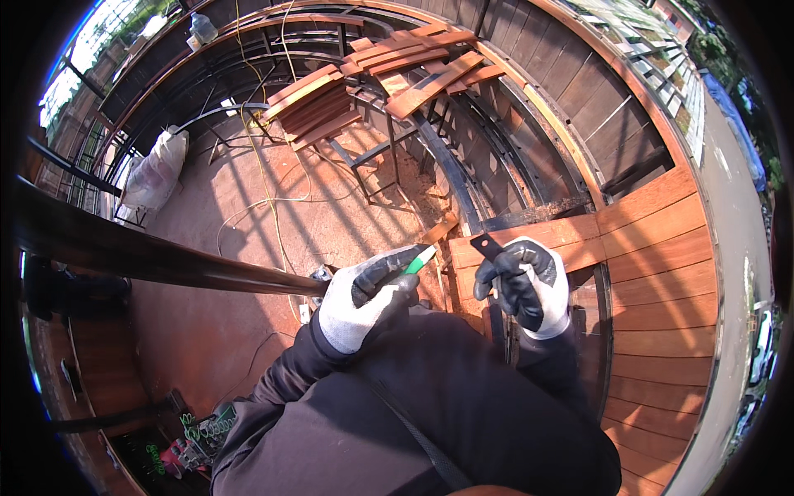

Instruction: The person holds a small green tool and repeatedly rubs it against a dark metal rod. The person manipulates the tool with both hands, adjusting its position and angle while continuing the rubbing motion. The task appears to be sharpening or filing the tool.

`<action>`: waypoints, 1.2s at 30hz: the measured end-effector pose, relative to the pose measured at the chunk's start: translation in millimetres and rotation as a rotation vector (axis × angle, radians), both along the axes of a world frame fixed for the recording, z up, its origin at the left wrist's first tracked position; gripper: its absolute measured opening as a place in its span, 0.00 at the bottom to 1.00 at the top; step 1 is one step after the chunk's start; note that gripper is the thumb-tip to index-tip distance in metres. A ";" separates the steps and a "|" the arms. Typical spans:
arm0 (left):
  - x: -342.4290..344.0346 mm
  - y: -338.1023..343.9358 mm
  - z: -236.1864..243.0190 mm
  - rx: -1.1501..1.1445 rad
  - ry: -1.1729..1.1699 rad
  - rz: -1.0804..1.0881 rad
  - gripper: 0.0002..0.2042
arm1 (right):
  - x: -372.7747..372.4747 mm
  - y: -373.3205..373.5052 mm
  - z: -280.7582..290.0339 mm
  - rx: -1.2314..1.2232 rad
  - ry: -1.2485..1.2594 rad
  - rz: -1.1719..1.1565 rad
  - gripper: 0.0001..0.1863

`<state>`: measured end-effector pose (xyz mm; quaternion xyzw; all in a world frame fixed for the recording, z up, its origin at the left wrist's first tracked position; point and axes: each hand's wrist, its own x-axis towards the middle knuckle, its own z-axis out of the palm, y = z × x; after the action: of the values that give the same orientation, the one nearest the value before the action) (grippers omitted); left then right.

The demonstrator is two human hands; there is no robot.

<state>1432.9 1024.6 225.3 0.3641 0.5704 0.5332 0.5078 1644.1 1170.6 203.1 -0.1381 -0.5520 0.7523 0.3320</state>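
Note:
My left hand (364, 291), in a white glove with a dark palm, is closed around a slim green-and-white, pen-like thing (420, 259). Just beyond its fingers shows a short orange-brown wood piece (440, 229); I cannot tell whether the hand touches it. To the right, my right hand (529, 285), gloved the same way, grips a small dark flat strip with a hole (486, 245) near its end. Both hands are raised in front of my body, apart from each other. Below and beyond the right hand lie reddish wooden boards (562, 234) on a dark frame.
A dark pole (174, 252) slants in from the left toward my left hand. Stacked boards (314, 107) rest on a metal stand ahead. A yellowish cord (273, 198) crosses the reddish floor. A curved bench of fitted boards (662, 310) runs along the right.

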 end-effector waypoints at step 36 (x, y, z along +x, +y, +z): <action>-2.8 -6.1 -2.8 0.162 0.282 -0.106 0.17 | -34.1 -28.6 1.0 -0.146 -0.212 0.218 0.11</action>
<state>1430.1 1018.6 222.5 0.5048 0.5710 0.4935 0.4191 1610.1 1141.9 204.1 -0.1797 -0.5395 0.8033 0.1773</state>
